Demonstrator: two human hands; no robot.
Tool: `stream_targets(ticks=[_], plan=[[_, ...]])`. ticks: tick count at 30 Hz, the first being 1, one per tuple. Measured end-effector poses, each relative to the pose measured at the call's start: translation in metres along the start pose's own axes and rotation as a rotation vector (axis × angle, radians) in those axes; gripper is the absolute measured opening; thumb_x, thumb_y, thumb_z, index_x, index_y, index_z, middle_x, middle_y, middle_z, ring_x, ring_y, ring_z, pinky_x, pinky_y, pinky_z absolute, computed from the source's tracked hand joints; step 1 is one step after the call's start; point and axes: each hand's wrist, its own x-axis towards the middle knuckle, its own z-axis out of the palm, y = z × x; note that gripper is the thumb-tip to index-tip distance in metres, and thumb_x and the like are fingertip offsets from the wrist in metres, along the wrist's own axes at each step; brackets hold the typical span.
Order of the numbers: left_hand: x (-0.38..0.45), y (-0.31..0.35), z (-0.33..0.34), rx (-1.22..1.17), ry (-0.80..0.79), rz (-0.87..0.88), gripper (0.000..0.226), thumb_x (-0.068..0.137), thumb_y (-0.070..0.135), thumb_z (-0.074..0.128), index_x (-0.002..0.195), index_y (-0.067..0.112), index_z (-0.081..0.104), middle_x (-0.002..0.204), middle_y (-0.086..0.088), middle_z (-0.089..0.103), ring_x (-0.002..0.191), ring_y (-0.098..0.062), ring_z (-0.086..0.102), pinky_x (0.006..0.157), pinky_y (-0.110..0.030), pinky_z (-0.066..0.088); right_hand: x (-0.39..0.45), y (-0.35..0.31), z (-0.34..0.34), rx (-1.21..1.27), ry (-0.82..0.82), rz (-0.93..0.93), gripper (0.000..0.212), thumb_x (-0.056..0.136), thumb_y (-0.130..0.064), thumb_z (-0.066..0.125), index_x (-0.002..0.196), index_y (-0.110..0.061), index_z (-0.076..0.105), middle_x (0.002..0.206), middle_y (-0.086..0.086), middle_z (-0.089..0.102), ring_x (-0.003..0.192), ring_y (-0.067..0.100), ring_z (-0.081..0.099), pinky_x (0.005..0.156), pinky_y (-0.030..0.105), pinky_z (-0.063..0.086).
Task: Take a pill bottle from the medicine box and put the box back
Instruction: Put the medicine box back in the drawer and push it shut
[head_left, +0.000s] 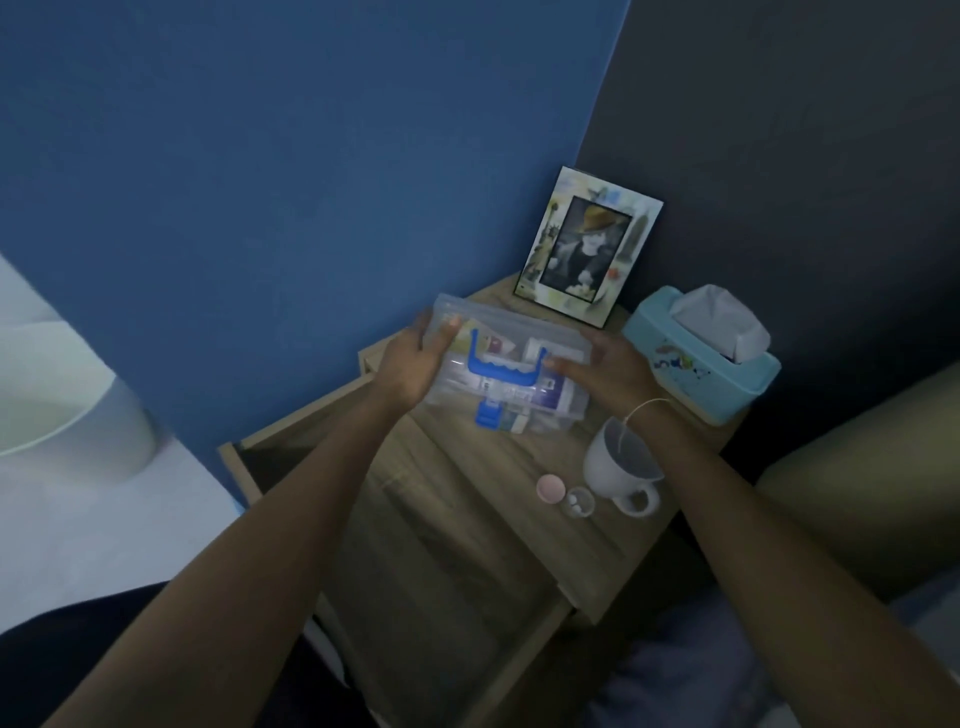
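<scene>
Clear plastic medicine box (511, 364), blue handle up, is clasped at both ends: my left hand (415, 364) and right hand (608, 371) curl their fingers around it above the desk (457, 499). Judged step: opening it; the blue latch (488, 415), below my fingers, needs releasing next.

photo frame (587, 248) propped far back, tissue box (701, 358) right, white mug (621, 470) near it (handle facing near), on the wooden nightstand (457, 499).

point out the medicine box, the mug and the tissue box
medicine box (511, 358): head view, on its clear lid beside the blue handle
mug (602, 475): head view, on its outer wall
tissue box (696, 374): head view, on its light blue side
</scene>
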Motion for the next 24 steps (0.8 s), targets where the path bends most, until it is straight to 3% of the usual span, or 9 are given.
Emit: stream_targets(ticks=[2,5,11,17,22,24], plan=[[-0.003,-0.002,0.001,0.058,-0.047,-0.006,0.065,0.091,0.049,0.050,0.145,0.016,0.034,0.150,-0.003,0.040,0.139,-0.016,0.036,0.115,-0.028,0.026,-0.002,-0.002,0.003,-0.145,-0.033,0.013,0.091,0.065,-0.043,0.085,0.141,-0.012,0.046,0.148,0.009,0.043,0.134,0.024,0.044,0.111,0.038,0.038],[-0.003,-0.003,0.002,0.152,-0.105,0.029,0.072,0.092,0.040,0.054,0.148,0.007,0.023,0.156,-0.010,0.029,0.144,-0.022,0.026,0.120,-0.040,0.021,-0.004,-0.001,0.004,-0.209,-0.079,0.044,0.100,0.066,-0.043,0.084,0.147,-0.013,0.035,0.160,0.008,0.021,0.143,0.024,0.029,0.116,0.037,0.028],[-0.005,-0.006,0.007,0.173,-0.068,0.013,0.075,0.095,0.038,0.050,0.150,0.006,0.010,0.160,-0.011,0.012,0.148,-0.020,0.011,0.115,-0.024,0.008,0.000,0.006,0.010,-0.269,-0.076,0.037,0.101,0.068,-0.048,0.080,0.149,-0.015,0.030,0.162,0.007,0.014,0.146,0.023,0.023,0.114,0.029,0.023],[-0.008,-0.009,0.009,0.186,-0.042,0.023,0.076,0.095,0.037,0.051,0.150,0.006,0.009,0.160,-0.011,0.012,0.148,-0.020,0.010,0.114,-0.023,0.008,-0.004,0.006,0.012,-0.242,-0.062,0.048,0.100,0.070,-0.047,0.080,0.149,-0.014,0.030,0.162,0.008,0.014,0.146,0.024,0.023,0.115,0.033,0.022],[-0.038,-0.011,0.025,0.024,0.204,-0.102,0.076,0.095,0.045,0.043,0.150,0.008,0.005,0.161,-0.011,0.007,0.148,-0.022,0.007,0.114,-0.027,0.009,-0.010,-0.003,0.019,-0.287,-0.087,0.015,0.097,0.075,-0.046,0.076,0.150,-0.008,0.026,0.162,0.012,0.009,0.147,0.026,0.019,0.116,0.033,0.021],[-0.058,-0.017,0.035,-0.011,0.333,-0.178,0.063,0.098,0.039,0.040,0.148,0.008,0.017,0.156,-0.016,0.020,0.143,-0.029,0.024,0.111,-0.032,0.023,-0.011,-0.007,0.021,-0.315,-0.098,-0.018,0.093,0.079,-0.043,0.074,0.149,-0.006,0.026,0.162,0.012,0.007,0.148,0.026,0.017,0.116,0.034,0.019]])
